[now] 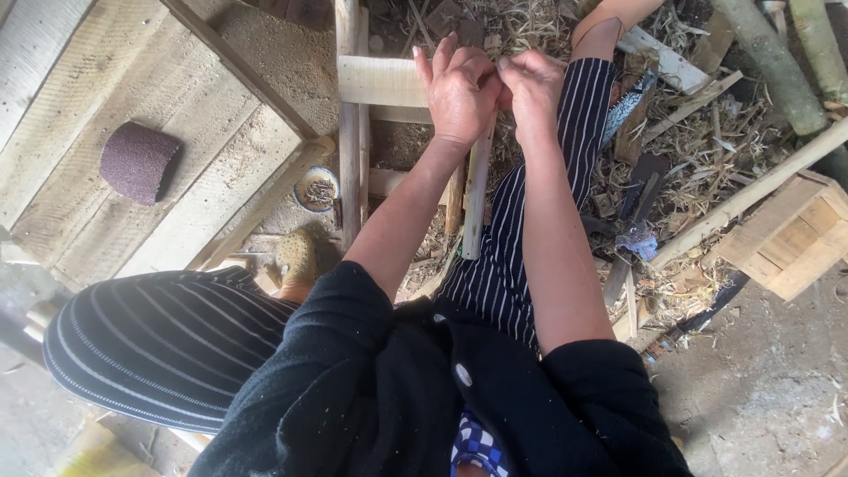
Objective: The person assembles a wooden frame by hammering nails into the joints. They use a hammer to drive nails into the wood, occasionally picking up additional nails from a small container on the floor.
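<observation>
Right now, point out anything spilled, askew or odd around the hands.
Wood shavings and offcuts litter the ground right of the striped leg. A small bowl sits on the ground by the wooden frame. Both hands, left and right, grip a wooden strip.

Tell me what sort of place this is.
Likely a rough outdoor woodworking spot: wood shavings litter the ground, a small slatted crate sits nearby, and both hands work a wooden stick.
</observation>
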